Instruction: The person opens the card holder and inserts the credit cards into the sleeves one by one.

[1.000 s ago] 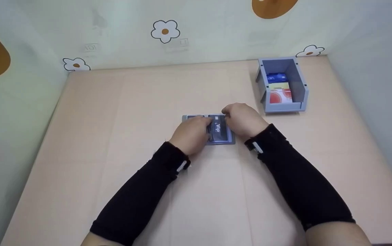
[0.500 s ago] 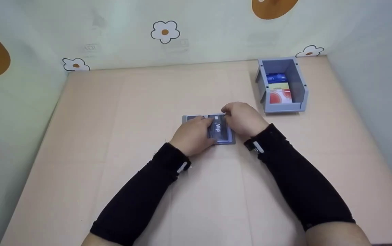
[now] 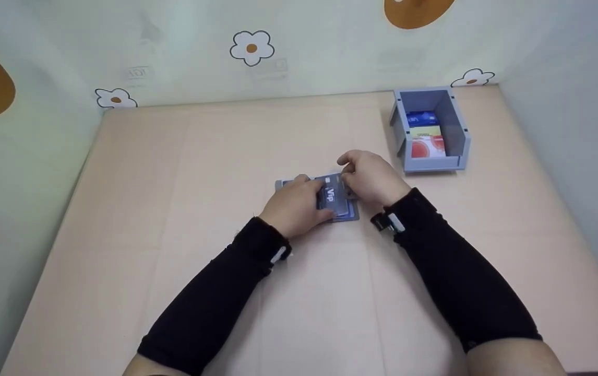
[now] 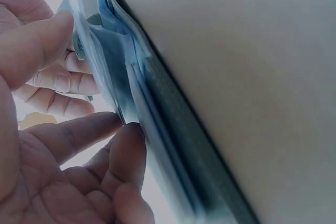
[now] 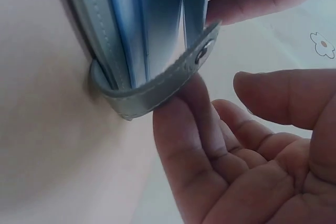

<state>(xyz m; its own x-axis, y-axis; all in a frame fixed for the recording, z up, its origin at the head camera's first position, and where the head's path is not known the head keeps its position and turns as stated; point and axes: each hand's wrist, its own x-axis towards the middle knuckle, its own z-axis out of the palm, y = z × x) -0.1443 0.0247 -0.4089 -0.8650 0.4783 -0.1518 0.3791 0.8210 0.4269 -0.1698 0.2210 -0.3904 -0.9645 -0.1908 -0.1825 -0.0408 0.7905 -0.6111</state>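
Note:
A grey card holder (image 3: 354, 215) with clear sleeves lies spread on the table, a dark "Vip" card (image 3: 334, 197) showing on its right side. My left hand (image 3: 292, 208) pinches the sleeve page carrying that card, thumb at the near edge and fingers at the far one. In the left wrist view the clear sleeves (image 4: 107, 69) stand away from the cover. My right hand (image 3: 374, 180) is at the holder's right edge. In the right wrist view its fingertips touch the underside of a stitched snap strap (image 5: 152, 99), with the thumb held apart.
A grey bin (image 3: 434, 164) stands at the back right. Inside it lie a blue card (image 3: 421, 119) and a box or card with red fruit pictures (image 3: 428, 148). Patterned walls (image 3: 184, 52) border the table (image 3: 200, 167) at the back and sides.
My left thumb has slid to the page's near edge, and the "Vip" card page has shifted slightly left and tilted. My right index finger has risen a little from the holder's far corner.

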